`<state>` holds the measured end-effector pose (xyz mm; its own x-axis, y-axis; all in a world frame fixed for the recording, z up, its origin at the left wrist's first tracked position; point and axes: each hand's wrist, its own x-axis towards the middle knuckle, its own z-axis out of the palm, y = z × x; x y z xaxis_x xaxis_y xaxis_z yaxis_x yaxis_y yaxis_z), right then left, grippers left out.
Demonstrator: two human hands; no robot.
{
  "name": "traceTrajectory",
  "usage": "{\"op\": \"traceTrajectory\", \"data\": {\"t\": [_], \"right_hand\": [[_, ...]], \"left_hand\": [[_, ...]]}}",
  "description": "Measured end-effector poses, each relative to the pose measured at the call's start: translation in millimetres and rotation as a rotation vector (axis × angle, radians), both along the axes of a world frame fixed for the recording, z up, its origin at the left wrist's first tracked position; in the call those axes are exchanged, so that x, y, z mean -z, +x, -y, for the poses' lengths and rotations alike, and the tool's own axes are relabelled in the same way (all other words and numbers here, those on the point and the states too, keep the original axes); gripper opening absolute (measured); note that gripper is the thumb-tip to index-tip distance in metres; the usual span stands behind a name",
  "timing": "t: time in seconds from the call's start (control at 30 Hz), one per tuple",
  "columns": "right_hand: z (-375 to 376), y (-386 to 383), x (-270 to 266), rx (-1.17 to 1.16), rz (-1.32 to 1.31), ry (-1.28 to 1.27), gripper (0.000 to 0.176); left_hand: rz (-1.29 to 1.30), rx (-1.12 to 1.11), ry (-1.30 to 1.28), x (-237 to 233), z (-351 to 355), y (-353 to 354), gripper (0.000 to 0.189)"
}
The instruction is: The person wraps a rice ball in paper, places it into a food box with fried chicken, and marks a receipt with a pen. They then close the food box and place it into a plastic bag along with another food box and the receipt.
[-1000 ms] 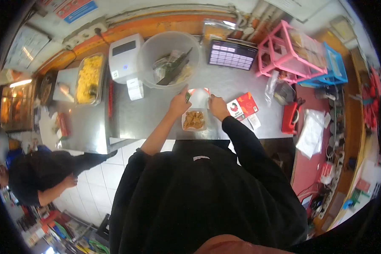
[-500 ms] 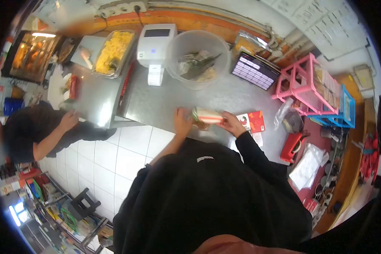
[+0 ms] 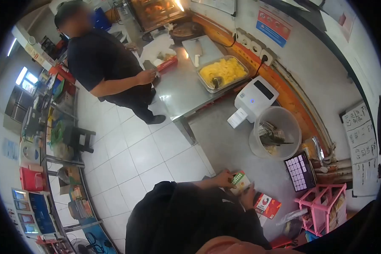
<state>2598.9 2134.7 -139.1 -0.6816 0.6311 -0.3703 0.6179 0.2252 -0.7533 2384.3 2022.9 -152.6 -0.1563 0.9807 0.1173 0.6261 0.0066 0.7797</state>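
Note:
My left hand (image 3: 225,179) is closed on the near left edge of a small printed package (image 3: 241,181). The package shows a green patterned patch and a pale yellow and white face. My right hand (image 3: 247,197) grips its lower right side, with the fingers partly hidden. It is held low over the front edge of the steel table (image 3: 224,139). A red and white printed card or flat box (image 3: 268,206) lies just right of my right hand.
A clear tub (image 3: 294,137), label printer (image 3: 258,94), tablet (image 3: 300,171) and pink rack (image 3: 326,207) line the table. A tray of yellow food (image 3: 224,72) sits beyond. Another person (image 3: 110,63) stands at the left counter by a red food box (image 3: 168,63).
My view has swung left, bringing the other person and the shelves more into sight. The package has turned in my hands and shows a green patterned face. Both hands stay on it.

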Motion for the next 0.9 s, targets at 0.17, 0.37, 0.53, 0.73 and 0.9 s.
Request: {"op": "traceTrajectory", "data": {"t": [0.17,0.37,0.53,0.73,0.9], "right_hand": [[-8,-45,-47,-0.244,0.007,0.326,0.124],[4,-72,-39,-0.022,0.068,0.317,0.125],[21,-79,-56,0.063,0.153,0.337,0.123],[20,-77,-49,0.077,0.19,0.35,0.122],[23,-64,-38,0.01,0.149,0.448,0.118]], "left_hand": [[0.284,-0.094,-0.322,-32,-11,-10,0.049],[0.732,-0.341,-0.366,-77,-10,-25,0.047],[0.921,-0.286,-0.044,-16,-5,-6,0.05],[0.743,-0.24,-0.137,-20,-8,-19,0.052],[0.532,-0.152,-0.269,1,-2,-12,0.052]]}}
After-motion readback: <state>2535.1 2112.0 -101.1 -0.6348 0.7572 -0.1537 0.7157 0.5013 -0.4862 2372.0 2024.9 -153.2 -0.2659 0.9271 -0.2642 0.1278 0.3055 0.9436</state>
